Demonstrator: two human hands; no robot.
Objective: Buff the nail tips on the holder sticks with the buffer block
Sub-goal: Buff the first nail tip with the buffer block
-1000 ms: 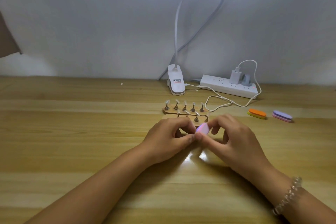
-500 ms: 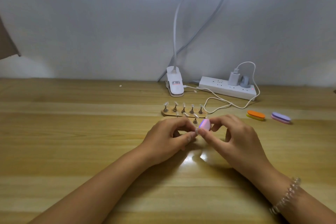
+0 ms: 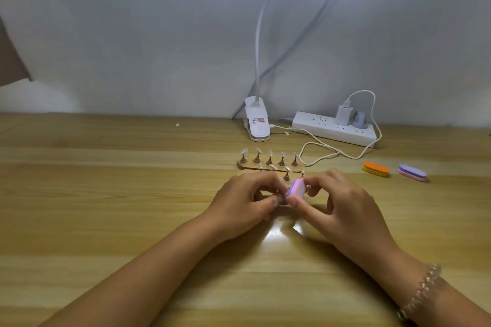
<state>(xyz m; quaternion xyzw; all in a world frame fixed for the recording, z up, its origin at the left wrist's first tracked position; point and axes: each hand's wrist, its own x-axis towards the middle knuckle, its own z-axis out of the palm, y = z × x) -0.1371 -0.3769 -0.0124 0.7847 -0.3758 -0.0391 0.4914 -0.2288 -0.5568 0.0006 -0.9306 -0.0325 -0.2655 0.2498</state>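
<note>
My right hand point(image 3: 342, 207) pinches a small pink and purple buffer block point(image 3: 296, 189) between thumb and fingers. The block's edge sits against something pinched in my left hand point(image 3: 243, 202); that item is mostly hidden by the fingers, so I cannot tell if it is a holder stick. Just beyond my hands lies a wooden base point(image 3: 265, 166) with two rows of holder sticks, each carrying a clear nail tip point(image 3: 244, 152). My fingers cover the near row partly.
An orange and yellow buffer block point(image 3: 375, 169) and a purple and pink one point(image 3: 412, 172) lie to the right. A white clip lamp base point(image 3: 256, 122), a power strip point(image 3: 334, 132) and a looping white cable point(image 3: 318, 152) sit at the back by the wall.
The buffer block has shifted slightly up and turned between my right fingers against what my left hand holds. Both hands stay in the same spot.
</note>
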